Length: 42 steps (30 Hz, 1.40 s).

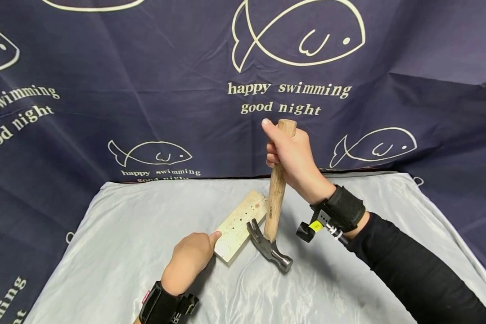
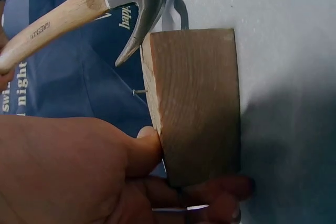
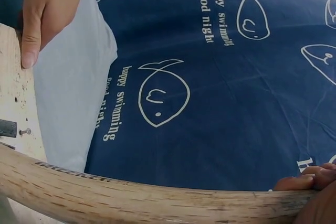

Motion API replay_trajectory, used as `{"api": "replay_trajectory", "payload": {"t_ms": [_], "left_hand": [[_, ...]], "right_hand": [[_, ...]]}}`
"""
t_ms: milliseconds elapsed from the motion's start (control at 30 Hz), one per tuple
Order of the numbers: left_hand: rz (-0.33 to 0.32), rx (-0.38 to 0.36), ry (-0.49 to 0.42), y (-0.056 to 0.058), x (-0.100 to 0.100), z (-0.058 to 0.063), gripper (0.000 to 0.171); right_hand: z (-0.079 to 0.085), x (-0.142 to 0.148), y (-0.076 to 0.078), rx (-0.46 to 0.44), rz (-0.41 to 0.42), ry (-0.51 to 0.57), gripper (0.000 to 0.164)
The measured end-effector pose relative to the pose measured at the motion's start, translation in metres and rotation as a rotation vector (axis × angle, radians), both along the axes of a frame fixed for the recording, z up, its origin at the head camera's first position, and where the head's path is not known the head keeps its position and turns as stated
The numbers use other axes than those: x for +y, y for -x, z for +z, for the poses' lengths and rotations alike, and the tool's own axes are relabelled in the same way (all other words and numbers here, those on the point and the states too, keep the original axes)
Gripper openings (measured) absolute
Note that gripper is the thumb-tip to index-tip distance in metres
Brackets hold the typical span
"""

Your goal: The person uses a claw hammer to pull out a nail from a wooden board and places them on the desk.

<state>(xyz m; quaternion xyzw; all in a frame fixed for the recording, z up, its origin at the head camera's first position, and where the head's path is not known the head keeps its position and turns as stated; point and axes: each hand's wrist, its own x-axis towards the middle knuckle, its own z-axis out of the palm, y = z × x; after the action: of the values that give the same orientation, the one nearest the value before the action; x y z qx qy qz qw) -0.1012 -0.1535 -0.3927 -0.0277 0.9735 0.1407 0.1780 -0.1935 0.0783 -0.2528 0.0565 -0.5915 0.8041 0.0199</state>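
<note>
A pale wooden block point(image 1: 231, 241) lies slantwise on the cloth, with several small dark holes in its top. My left hand point(image 1: 189, 255) grips its near left end, thumb on the upper face and fingers along the side. In my right hand point(image 1: 294, 157) is a claw hammer point(image 1: 275, 207), held near the end of its wooden handle. The hammer's head hangs low at the block's right edge, claw towards the block and striking face to the right. A small nail point(image 2: 139, 92) sticks up from the block, close by the claw tips; in the head view the claw hides it.
A shiny light grey cloth point(image 1: 121, 252) covers the table. Behind it hangs a dark blue curtain point(image 1: 202, 90) printed with white fish and lettering, which also runs down both sides. A strapped camera sits on each wrist.
</note>
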Motion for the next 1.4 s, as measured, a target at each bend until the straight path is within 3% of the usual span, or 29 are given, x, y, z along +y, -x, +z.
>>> {"api": "replay_trajectory", "payload": {"t_ms": [167, 300, 533, 733, 1133, 1267, 1400], "left_hand": [[-0.055, 0.056, -0.086, -0.002, 0.002, -0.005, 0.054], [-0.123, 0.129, -0.179, -0.004, 0.002, -0.009, 0.034], [-0.113, 0.152, -0.248, -0.007, 0.005, -0.009, 0.025], [-0.157, 0.223, -0.275, -0.011, 0.010, -0.010, 0.022], [-0.200, 0.252, -0.305, -0.016, 0.020, -0.010, 0.023], [-0.214, 0.290, -0.294, -0.018, 0.019, -0.012, 0.024], [-0.183, 0.242, -0.275, -0.017, 0.022, -0.014, 0.023]], "right_hand": [[0.000, 0.001, 0.000, -0.007, 0.002, 0.010, 0.039], [0.000, 0.001, 0.000, -0.007, 0.003, 0.018, 0.038], [0.003, 0.003, -0.001, 0.006, 0.007, 0.022, 0.039], [0.010, -0.002, 0.001, -0.022, 0.017, 0.009, 0.042], [0.020, -0.025, 0.016, -0.083, 0.031, -0.174, 0.040], [0.019, -0.044, 0.024, -0.058, 0.032, -0.270, 0.041], [0.016, -0.061, 0.030, -0.005, 0.084, -0.359, 0.041]]}}
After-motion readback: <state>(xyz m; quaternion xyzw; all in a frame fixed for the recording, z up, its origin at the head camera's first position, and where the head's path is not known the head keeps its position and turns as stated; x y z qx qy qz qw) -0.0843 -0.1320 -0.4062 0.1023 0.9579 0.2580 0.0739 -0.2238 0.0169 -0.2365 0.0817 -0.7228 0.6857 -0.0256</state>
